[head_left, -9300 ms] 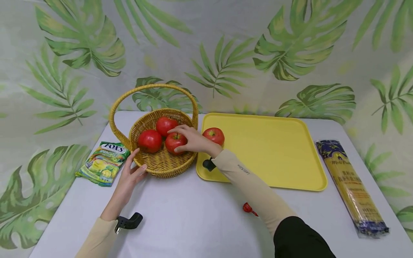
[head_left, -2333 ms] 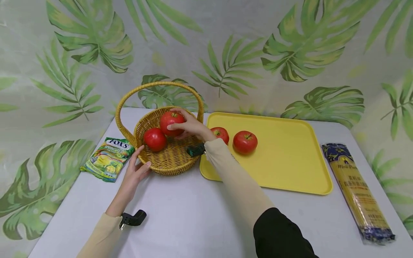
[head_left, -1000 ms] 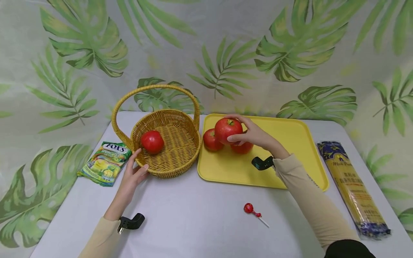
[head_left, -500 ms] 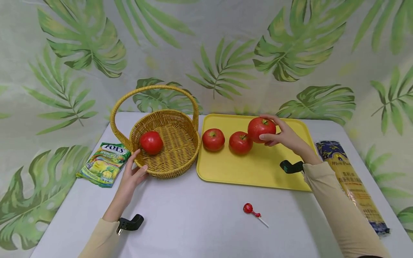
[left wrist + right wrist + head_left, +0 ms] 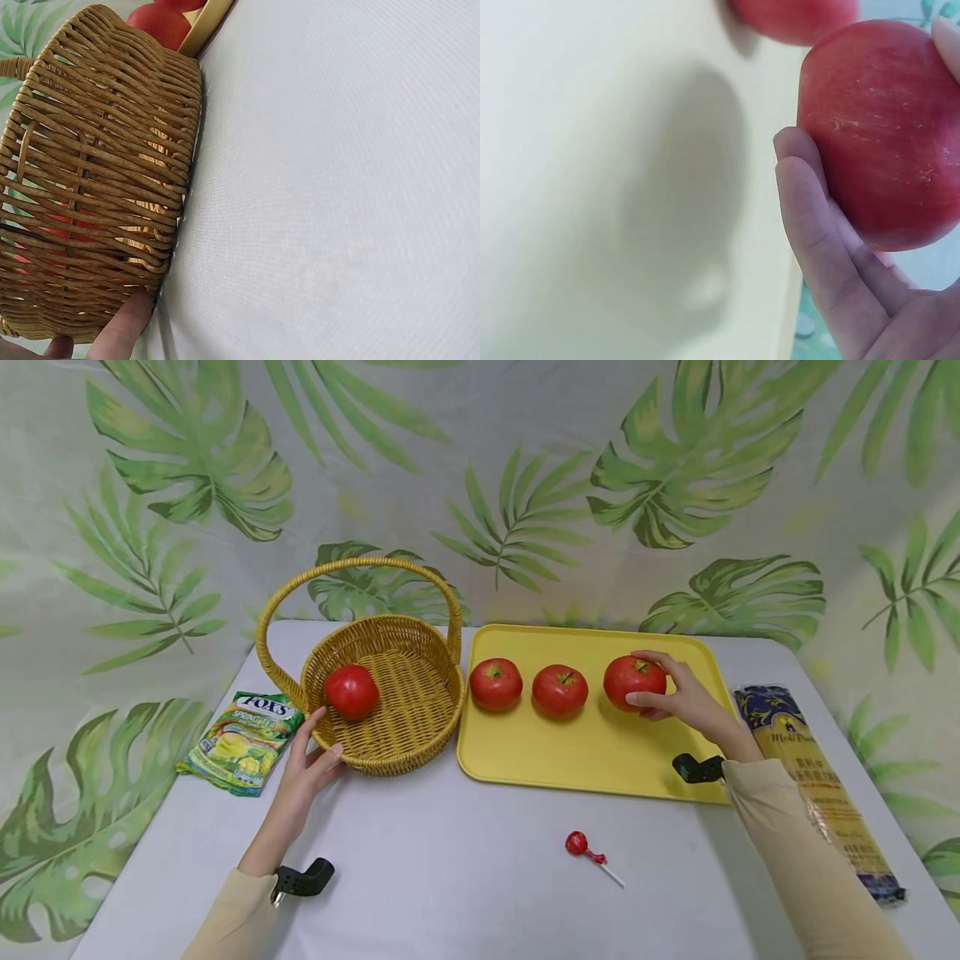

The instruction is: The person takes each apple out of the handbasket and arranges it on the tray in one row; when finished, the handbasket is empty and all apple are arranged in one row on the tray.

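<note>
In the head view my right hand (image 5: 690, 697) grips a red apple (image 5: 632, 681) low over the right part of the yellow tray (image 5: 540, 760). The right wrist view shows fingers (image 5: 810, 210) curled along the underside of this apple, its shadow falling on the tray. Two more red apples (image 5: 496, 684) (image 5: 559, 692) lie in a row to its left. My left hand (image 5: 300, 777) rests against the front-left outside of the wicker basket (image 5: 405, 758), thumb and fingers spread. One red apple (image 5: 352, 692) sits inside the basket, by its left wall.
A green FOX'S candy bag (image 5: 243, 743) lies left of the basket. In front of the tray is a red lollipop (image 5: 577, 843) with a white stick. A long spaghetti pack (image 5: 787, 735) lies to the right, partly behind my right sleeve. The basket's tall handle (image 5: 360, 562) arches up.
My right hand has taken an apple from the basket, carried it right past the two tray apples, and lowered it towards the tray's right side. My left hand has stayed at the basket.
</note>
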Demonstrator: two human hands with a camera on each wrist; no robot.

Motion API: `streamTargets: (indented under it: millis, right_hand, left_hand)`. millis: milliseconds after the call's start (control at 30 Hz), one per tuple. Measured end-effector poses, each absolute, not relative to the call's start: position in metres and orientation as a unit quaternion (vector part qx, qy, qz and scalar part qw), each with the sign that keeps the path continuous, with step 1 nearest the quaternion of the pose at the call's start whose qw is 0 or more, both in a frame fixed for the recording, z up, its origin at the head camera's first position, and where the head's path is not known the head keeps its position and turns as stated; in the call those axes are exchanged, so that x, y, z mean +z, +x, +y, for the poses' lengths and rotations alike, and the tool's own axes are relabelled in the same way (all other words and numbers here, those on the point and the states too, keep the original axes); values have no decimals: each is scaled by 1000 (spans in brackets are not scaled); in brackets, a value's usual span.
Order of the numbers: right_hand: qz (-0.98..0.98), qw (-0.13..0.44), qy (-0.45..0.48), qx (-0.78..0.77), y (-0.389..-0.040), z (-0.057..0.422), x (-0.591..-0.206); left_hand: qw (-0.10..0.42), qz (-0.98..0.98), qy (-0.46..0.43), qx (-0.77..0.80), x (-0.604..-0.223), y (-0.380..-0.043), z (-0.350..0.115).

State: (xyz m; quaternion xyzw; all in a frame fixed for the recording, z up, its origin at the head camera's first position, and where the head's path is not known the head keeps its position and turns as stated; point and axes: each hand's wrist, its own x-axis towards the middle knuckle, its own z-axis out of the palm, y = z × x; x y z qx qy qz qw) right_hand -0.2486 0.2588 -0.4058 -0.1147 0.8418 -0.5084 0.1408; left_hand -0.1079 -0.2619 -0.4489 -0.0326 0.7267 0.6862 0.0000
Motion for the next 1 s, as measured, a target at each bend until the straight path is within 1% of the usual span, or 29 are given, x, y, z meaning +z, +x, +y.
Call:
streamTargets:
  millis: [267,467,667,833,900,1000]
  right_hand:
    - [880,144,-126,-435,-248,257,-422]
    - [889,135,-142,-414,-248,255,-426]
    - [901,129,-152,-384,-243,253,-423]
    - [902,141,-151,-379,-240,254,-417]
    - [896,138,-155,-394,-241,255,-414]
    - [887,116,-165,-416,-241,254,-407]
  left_hand:
    - [-2,719,-30,694,-448,-108,-261]
    - [-4,725,-26,688,-450,-108,-261]
    - [-8,723,-27,690,-451,-108,-261]
    - [-4,720,-25,693,-449,-108,-260]
    - [-3,719,-27,694,-448,-108,-260]
    - [-2,719,-29,694,-448,-108,-261]
